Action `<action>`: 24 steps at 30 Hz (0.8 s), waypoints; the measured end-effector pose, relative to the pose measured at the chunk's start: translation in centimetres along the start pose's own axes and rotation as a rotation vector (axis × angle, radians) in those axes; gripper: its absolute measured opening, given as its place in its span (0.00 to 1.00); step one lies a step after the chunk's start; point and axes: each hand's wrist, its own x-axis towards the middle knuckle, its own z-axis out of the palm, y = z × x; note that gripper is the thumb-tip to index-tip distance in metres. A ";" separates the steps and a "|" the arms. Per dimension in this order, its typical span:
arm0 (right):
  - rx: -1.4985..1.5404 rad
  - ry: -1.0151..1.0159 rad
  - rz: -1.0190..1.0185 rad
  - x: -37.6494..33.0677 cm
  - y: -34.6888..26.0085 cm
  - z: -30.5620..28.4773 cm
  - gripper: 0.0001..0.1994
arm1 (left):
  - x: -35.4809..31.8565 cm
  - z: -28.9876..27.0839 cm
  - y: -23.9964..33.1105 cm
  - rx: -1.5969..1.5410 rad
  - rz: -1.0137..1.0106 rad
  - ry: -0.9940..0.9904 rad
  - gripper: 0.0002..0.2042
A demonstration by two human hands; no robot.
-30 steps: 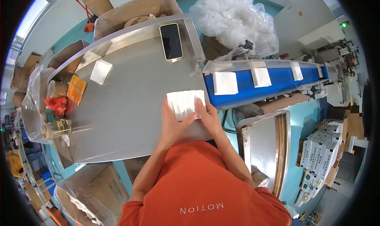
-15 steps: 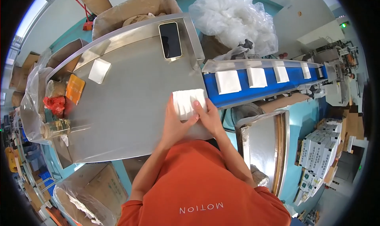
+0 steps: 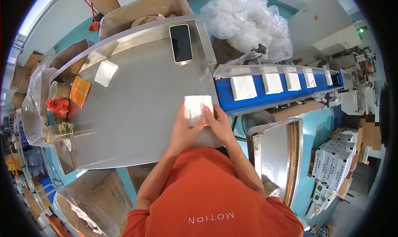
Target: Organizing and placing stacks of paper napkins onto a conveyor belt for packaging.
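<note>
Between my two hands is a white, square, soft-looking stack of folded tissue (image 3: 194,106), upright above the near right part of the steel table. My left hand (image 3: 182,127) grips its left side, fingers partly hidden behind it. On the opposite side my right hand (image 3: 217,123) closes round the stack, thumb pressed on its front. Several similar white stacks lie spaced out on the blue conveyor belt (image 3: 257,97) to the right; the nearest stack (image 3: 243,87) is close to the table's edge. Another white square stack (image 3: 106,73) rests at the table's far left.
On the steel table (image 3: 137,108) lie a dark-screened phone (image 3: 181,43), an orange packet (image 3: 79,91), a red crumpled bag (image 3: 58,107) and a tape roll (image 3: 60,133). Raised metal rims border its far side. Beyond stand a cardboard box (image 3: 145,11) and bundled clear plastic (image 3: 248,23).
The held stack looks narrower, squeezed closer between my hands. On the belt one more white stack has come into view at the far end, and the farther stacks sit nearer.
</note>
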 end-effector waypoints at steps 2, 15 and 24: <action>0.257 -0.050 0.136 -0.1 0.7 -0.1 0.23 | 0.0 0.0 0.0 0.009 0.005 0.054 0.47; 0.108 -0.004 0.075 -0.3 0.6 0.2 0.28 | 0.1 0.6 -1.5 -0.116 -0.004 -0.059 0.40; 0.662 0.147 0.136 0.2 2.8 -1.7 0.19 | -0.1 0.1 -1.6 -0.086 -0.009 -0.099 0.37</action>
